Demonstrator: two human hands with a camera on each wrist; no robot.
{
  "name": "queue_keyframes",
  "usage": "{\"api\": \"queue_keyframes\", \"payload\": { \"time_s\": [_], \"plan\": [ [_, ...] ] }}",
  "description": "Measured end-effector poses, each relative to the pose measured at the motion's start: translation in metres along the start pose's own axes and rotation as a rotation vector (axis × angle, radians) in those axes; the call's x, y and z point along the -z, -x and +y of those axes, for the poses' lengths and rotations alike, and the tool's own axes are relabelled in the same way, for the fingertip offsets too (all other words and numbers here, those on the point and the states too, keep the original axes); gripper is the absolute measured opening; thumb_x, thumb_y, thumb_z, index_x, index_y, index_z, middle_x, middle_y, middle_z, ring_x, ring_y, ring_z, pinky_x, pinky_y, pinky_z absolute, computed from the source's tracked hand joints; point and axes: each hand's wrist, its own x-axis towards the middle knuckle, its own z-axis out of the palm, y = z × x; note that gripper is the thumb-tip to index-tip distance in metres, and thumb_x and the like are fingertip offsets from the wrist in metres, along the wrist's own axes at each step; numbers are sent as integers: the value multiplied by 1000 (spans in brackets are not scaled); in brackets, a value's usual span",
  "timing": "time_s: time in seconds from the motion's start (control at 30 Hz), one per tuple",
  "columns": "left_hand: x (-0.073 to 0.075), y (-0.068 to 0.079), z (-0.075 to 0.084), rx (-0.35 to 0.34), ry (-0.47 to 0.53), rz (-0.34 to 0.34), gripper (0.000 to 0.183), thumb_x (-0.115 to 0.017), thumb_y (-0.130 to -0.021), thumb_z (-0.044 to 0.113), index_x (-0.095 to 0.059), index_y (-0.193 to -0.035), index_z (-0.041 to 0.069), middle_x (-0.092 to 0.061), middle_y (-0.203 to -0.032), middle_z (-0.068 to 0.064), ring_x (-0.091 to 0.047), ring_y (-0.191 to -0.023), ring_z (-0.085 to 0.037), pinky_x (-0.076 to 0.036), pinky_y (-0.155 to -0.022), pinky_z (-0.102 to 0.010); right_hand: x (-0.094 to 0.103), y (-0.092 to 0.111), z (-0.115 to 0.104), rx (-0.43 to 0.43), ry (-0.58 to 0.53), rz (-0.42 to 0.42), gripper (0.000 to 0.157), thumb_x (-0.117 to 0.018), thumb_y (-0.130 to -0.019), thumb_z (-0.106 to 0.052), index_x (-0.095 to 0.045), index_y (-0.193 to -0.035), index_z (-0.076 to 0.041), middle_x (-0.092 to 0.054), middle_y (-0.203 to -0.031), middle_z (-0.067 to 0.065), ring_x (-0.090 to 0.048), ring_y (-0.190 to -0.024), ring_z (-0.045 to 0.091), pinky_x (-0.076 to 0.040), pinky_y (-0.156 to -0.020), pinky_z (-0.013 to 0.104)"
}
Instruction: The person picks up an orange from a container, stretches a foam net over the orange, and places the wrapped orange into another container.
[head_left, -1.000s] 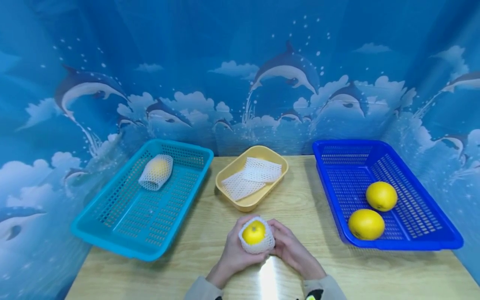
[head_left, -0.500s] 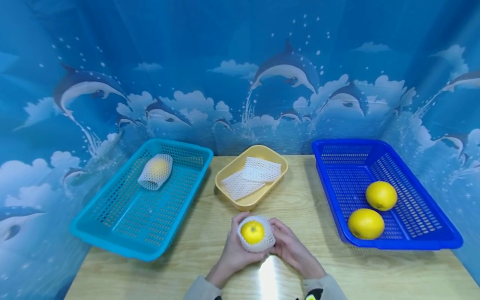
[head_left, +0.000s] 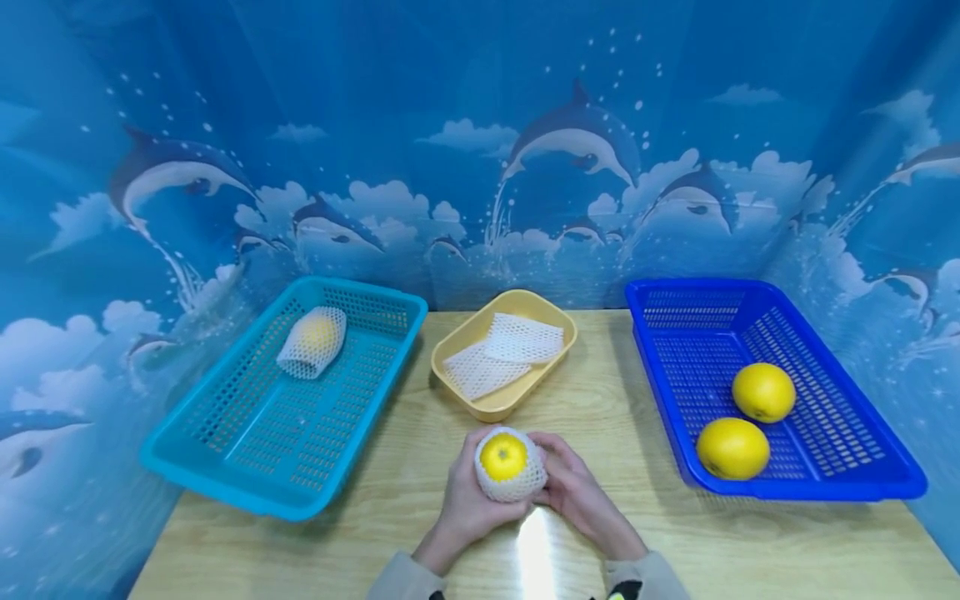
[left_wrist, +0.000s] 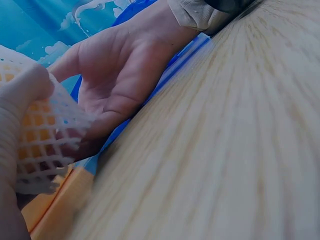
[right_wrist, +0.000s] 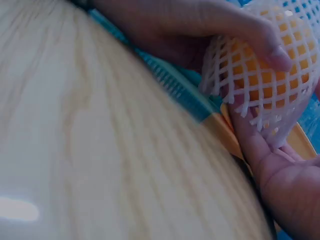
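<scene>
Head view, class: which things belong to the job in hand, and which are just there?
Seem part of the job:
left hand and right hand, both on the netted fruit
white net sleeves in the yellow tray
two bare fruits in the blue basket
wrapped fruit in the teal basket

Seem mere surroundings:
dolphin curtain
wooden table, beyond supporting the work

1 netted fruit [left_wrist: 40,127] between left hand [left_wrist: 7,130] and right hand [left_wrist: 120,70]
</scene>
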Motion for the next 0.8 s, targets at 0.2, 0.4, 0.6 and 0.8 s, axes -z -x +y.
{"api": "queue_keyframes", "payload": {
  "time_s": [0.2, 0.4, 0.6, 0.8],
  "plan": [
    [0, 1, -1, -11, 11, 31, 93, -87, -48, -7, -48, -131, -2, -64, -119, -13, -64, -103, -21, -53, -91, -34, -3, -4, 4, 123, 267, 155, 41, -48, -104, -15, -38, -139, 5, -56, -128, 9, -60, -112, 17, -53, -91, 35],
    [-4, 5, -15, 34, 102, 3, 97, -87, -48, -9, -42, -133, 2, -60, -125, -11, -61, -109, -21, -51, -95, -34, -1, -5, 5, 388, 448, 142, 35, -50, -99, 0, -50, -132, 10, -47, -140, 26, -51, -129, 19, -41, -106, 30],
    [-9, 12, -33, 129, 183, -45, 98, -89, -51, -4, -41, -135, 11, -57, -130, -6, -58, -115, -23, -47, -99, -34, -2, -4, 3, 440, 381, 60, 36, -46, -99, 3, -50, -134, 11, -53, -141, 15, -51, -130, 20, -41, -107, 32],
    [-10, 12, -31, 206, 210, -70, 101, -90, -50, -1, -39, -136, 11, -55, -134, -5, -55, -117, -22, -45, -102, -33, -4, 0, 2, 386, 376, 70, 38, -41, -101, 0, -46, -135, 16, -62, -131, -4, -58, -120, 12, -46, -100, 27]
  ]
}}
